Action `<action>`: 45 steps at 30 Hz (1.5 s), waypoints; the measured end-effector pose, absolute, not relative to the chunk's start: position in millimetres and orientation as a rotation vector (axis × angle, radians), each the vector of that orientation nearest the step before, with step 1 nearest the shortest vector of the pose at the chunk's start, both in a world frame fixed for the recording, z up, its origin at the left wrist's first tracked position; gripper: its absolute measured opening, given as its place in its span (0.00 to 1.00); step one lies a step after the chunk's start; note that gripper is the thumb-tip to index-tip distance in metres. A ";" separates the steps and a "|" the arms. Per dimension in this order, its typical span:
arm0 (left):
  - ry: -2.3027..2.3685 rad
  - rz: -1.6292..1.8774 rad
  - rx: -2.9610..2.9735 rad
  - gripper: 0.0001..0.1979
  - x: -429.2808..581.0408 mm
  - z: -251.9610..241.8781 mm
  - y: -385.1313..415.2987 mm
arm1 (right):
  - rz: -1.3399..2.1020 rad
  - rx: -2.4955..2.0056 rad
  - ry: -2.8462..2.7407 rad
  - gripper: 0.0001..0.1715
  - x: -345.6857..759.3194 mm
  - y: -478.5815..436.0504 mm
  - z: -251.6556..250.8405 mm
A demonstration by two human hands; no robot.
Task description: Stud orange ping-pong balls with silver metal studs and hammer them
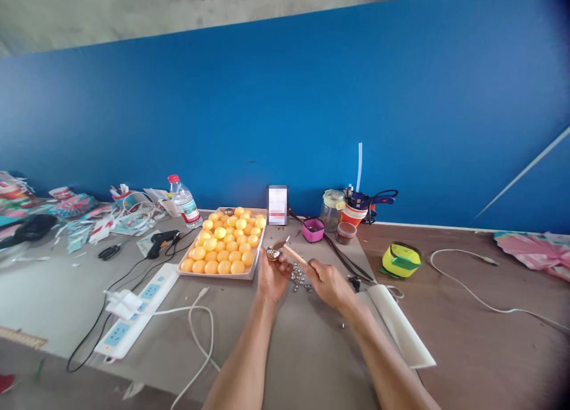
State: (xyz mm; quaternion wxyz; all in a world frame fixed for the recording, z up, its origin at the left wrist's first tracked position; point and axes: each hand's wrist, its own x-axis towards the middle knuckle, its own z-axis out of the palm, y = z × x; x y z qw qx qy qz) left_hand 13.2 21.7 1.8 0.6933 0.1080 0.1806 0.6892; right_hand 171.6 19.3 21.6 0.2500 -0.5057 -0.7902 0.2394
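Note:
My left hand (275,278) is closed around a small, shiny, silver rounded piece (273,254) and holds it up, partly hidden by the fingers. In my right hand (328,282) is the pale handle of a wooden-handled tool (294,255). Its dark end reaches over the silver piece; whether they touch I cannot tell. Beneath and between my hands lies a loose pile of small shiny metal pieces (297,276) on the grey table. Left of my hands, a shallow cardboard box (217,274) holds many orange balls (223,267).
A power strip (146,306) with white cables lies front left, near a glue gun (162,242) and water bottle (184,205). Behind my right hand stand a purple container (313,231) and a jar (332,211). A yellow-green container (401,260) and white roll (398,324) lie right.

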 end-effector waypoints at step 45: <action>0.277 1.345 0.359 0.21 12.7 8.3 14.1 | 1.411 -1.115 -1.739 0.24 184.1 23.0 26.7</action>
